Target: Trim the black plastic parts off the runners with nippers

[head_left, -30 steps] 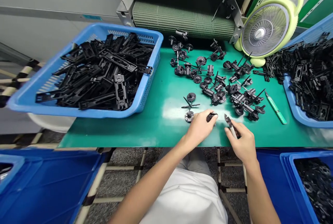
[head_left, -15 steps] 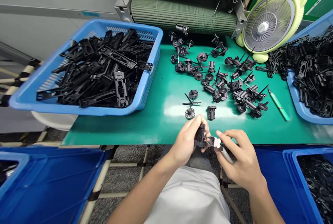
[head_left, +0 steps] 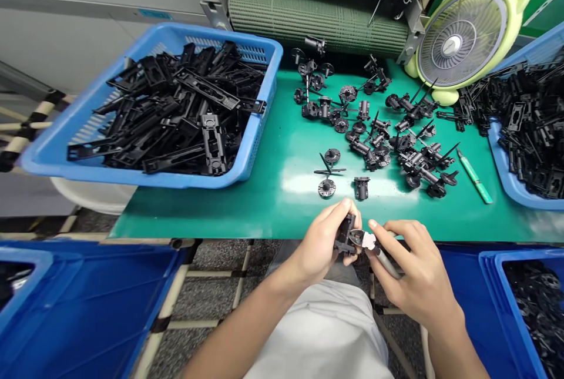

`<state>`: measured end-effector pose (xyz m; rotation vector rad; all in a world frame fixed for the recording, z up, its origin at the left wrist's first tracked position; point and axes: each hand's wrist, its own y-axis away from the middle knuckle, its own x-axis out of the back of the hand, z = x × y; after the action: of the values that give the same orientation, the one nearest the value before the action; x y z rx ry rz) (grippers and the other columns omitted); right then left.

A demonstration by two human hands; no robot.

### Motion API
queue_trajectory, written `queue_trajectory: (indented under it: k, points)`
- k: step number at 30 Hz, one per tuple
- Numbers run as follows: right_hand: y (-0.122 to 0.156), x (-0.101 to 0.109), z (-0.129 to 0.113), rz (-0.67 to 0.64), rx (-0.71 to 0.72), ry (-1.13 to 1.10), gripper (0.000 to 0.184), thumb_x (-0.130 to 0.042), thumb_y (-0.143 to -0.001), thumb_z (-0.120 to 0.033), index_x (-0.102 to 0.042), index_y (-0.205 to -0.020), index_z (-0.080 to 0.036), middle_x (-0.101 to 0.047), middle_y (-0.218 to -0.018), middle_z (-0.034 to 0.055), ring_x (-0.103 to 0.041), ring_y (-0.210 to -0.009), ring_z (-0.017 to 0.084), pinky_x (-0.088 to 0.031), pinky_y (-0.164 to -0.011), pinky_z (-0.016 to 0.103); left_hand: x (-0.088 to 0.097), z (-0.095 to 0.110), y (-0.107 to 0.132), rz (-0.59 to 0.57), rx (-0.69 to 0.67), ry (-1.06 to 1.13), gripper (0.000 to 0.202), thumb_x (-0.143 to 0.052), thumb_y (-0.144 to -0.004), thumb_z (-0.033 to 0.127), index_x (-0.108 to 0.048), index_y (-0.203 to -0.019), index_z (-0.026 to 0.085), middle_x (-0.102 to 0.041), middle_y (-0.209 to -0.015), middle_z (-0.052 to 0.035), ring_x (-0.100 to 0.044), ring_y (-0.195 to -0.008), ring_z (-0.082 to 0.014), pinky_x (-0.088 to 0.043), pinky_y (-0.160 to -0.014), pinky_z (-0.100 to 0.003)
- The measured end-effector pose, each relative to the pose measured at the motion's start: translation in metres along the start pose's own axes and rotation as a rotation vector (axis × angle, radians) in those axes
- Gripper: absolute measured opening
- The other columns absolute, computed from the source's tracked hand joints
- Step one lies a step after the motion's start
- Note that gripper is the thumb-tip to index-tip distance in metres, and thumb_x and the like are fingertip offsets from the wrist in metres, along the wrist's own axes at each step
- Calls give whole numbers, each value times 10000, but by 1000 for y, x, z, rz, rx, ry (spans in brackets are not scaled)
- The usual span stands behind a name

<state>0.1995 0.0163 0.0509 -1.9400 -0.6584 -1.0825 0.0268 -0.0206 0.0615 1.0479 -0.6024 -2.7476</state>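
Near the table's front edge, my left hand (head_left: 321, 242) grips a black plastic part (head_left: 344, 234), partly hidden by the fingers. My right hand (head_left: 416, 261) is wrapped round the grey handles of a pair of nippers (head_left: 369, 242). Their jaws touch or nearly touch the right side of the part; exact contact cannot be made out. Just beyond the hands stands a short black cylindrical piece (head_left: 362, 188). To its left lie a black round disc piece (head_left: 326, 187), a second disc (head_left: 332, 156) and thin black sticks (head_left: 329, 168).
Black parts fill a blue basket (head_left: 259, 144) at left and another blue basket (head_left: 506, 182) at right. Several black pieces (head_left: 414, 158) are heaped on the green table (head_left: 229, 211). A green knife-like tool (head_left: 474, 177), a fan (head_left: 458, 44) and a conveyor belt (head_left: 317, 14) stand beyond.
The black part in my left hand has turned a little, showing more of its inner side. Both hands stay close together with the nippers at the part. The whole view has shifted slightly.
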Motion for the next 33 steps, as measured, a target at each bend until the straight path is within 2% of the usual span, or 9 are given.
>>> queue_trajectory:
  k: [7, 11, 16, 24, 27, 29, 30, 33]
  points:
    - [1, -5, -2, 33, -14, -45, 498, -583, -865, -150, -490, -1351, -195, -589, -964, 97, -561, -831, 220, -473, -717, 373, -1, -2, -3, -66, 69, 116, 390, -607, -823, 489, -485, -659, 156, -450, -630, 33, -435, -456, -58, -311, -330, -143]
    - [2, 0, -5, -9, -49, -30, 451, -568, -875, -138, -511, -1322, -171, -588, -955, 99, -536, -819, 217, -463, -725, 380, -1, -4, -6, -77, 83, 140, 381, -619, -811, 482, -475, -665, 161, -454, -642, 35, -440, -451, -60, -306, -323, -145]
    - [2, 8, -6, -72, -52, 43, 409, -557, -886, -147, -535, -1295, -154, -595, -943, 103, -522, -818, 226, -452, -723, 384, -3, -3, -4, -22, 33, 46, 387, -573, -847, 475, -482, -648, 156, -428, -600, 35, -407, -447, -61, -301, -336, -148]
    - [2, 12, -6, -135, -26, 127, 365, -508, -899, -100, -567, -1258, -140, -617, -882, 89, -521, -760, 217, -429, -711, 359, -5, -5, -6, -15, 49, 49, 378, -605, -811, 478, -456, -655, 167, -434, -604, 38, -399, -456, -64, -271, -357, -153]
    - [1, 8, 2, -132, -37, 115, 309, -511, -894, -96, -626, -1175, -154, -618, -817, 70, -522, -711, 201, -412, -673, 336, -5, -10, -12, -9, 77, 44, 372, -591, -811, 491, -443, -672, 179, -434, -609, 42, -407, -469, -71, -278, -377, -161]
    - [1, 0, 14, -61, -87, -51, 255, -521, -890, -119, -658, -1098, -171, -624, -811, 59, -538, -701, 185, -419, -658, 314, -2, -12, -18, 17, 24, -76, 378, -507, -853, 519, -454, -685, 185, -459, -613, 32, -438, -491, -89, -321, -407, -182]
    - [2, -6, 22, 0, -149, -165, 222, -534, -888, -144, -668, -1062, -176, -623, -806, 50, -544, -693, 175, -425, -648, 300, 0, -13, -23, 56, -49, -201, 381, -459, -879, 517, -467, -690, 186, -485, -621, 22, -459, -510, -99, -355, -438, -197]
    - [5, -29, 52, 283, -489, -447, 193, -603, -862, -270, -678, -1007, -167, -608, -777, 24, -544, -659, 153, -437, -613, 272, 6, -17, -36, 274, -349, -762, 334, -421, -917, 429, -519, -713, 183, -574, -667, -10, -532, -594, -129, -433, -585, -245]
